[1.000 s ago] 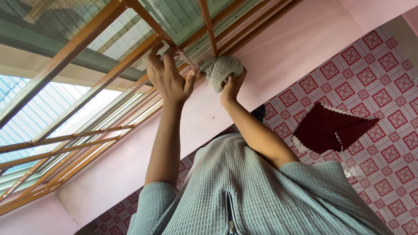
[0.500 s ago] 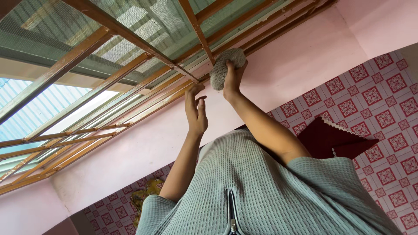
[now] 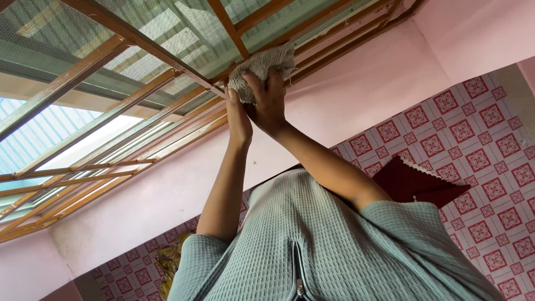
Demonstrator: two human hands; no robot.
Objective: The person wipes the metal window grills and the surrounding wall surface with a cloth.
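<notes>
A grey knitted cloth (image 3: 256, 64) is pressed against the brown bars of a window grille (image 3: 167, 58) with mesh behind it. My right hand (image 3: 268, 103) grips the cloth from below, bunched against a bar. My left hand (image 3: 238, 120) is raised just left of it, fingertips touching the cloth's lower left edge and partly hidden behind the right hand. Both forearms reach out from grey waffle-knit sleeves (image 3: 312, 245).
A pink wall (image 3: 356, 83) runs beside the grille. The floor has red-and-white patterned tiles (image 3: 479, 128). A dark red cloth with white trim (image 3: 418, 181) lies on the tiles, and a yellowish rag (image 3: 167, 262) lies at the lower left.
My right hand slid the cloth left along the grille bar. My left hand let go of the bar, dropped, then rose again beside the cloth.
</notes>
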